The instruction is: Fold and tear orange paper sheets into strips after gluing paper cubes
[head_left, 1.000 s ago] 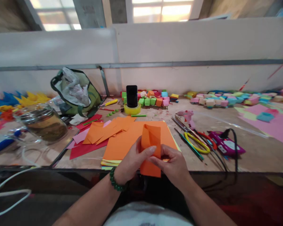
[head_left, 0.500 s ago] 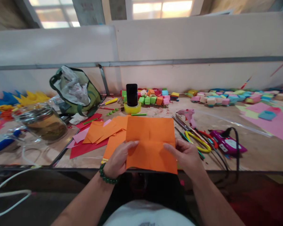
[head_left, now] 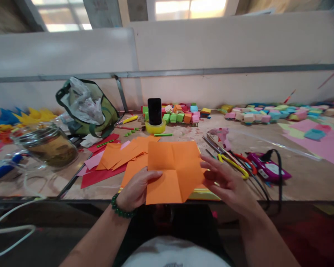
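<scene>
An orange square of paper (head_left: 174, 163) with crossed creases hangs over the table's front edge, its right side bending back. My left hand (head_left: 137, 187), with a green bead bracelet at the wrist, pinches its left side, thumb on top. At the right edge of the sheet is my right hand (head_left: 222, 181), fingers apart and bent, close to the paper; whether the fingertips touch it is unclear. Left of the sheet lie more orange papers (head_left: 125, 152) over red paper (head_left: 100, 178) and pink paper.
Pliers (head_left: 235, 167), scissors, a pink glue gun (head_left: 222, 135) and a purple device (head_left: 267, 168) with a black cable lie right. Behind stand a phone (head_left: 155, 111) on a yellow tape roll and folded paper blocks (head_left: 180, 115). A glass jar (head_left: 48, 144) and green bag (head_left: 86, 107) are left.
My right hand has loosened from the sheet and moved slightly right, its fingers now apart. The paper's creases show more clearly and its right part has bent back. My left hand keeps its hold.
</scene>
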Available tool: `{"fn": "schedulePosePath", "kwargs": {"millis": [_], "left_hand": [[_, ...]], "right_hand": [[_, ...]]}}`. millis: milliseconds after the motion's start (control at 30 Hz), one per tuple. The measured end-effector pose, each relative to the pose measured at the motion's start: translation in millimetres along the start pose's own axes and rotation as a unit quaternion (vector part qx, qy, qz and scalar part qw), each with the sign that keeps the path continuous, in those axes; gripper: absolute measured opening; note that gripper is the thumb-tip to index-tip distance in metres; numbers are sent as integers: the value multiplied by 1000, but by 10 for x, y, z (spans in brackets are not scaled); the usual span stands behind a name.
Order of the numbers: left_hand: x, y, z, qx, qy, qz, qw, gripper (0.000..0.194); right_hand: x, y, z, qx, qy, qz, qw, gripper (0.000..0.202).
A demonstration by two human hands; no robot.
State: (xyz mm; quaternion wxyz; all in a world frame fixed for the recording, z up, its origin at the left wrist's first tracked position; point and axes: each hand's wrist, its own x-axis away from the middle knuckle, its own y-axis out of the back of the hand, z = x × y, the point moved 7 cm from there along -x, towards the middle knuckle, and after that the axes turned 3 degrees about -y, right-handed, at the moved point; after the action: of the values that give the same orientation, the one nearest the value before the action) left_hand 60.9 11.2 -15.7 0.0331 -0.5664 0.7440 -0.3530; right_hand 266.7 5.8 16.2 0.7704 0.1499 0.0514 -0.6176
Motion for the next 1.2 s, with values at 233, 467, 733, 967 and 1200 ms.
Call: {"fn": "schedulePosePath", "kwargs": {"millis": [233,467,733,967,1200], "left_hand": [[45,-20,19,-59,-14,-3,998,34],[58,-76,92,-70,18,65,995,47],[160,-169,-91,-125,-131,167,969,95],[124,-205,-120,-139,-174,197,955,106],[105,-259,-78,-146,-157,206,955,95]], "right_hand": [[0,36,188,166,75,-44,982,66],[-2,69,154,135,81,-44,987,7],[-38,36,289,127,88,-79,985,13],[-29,54,120,80,70,-125,986,13],[-54,77,11,-12,15,-195,981,27]]}}
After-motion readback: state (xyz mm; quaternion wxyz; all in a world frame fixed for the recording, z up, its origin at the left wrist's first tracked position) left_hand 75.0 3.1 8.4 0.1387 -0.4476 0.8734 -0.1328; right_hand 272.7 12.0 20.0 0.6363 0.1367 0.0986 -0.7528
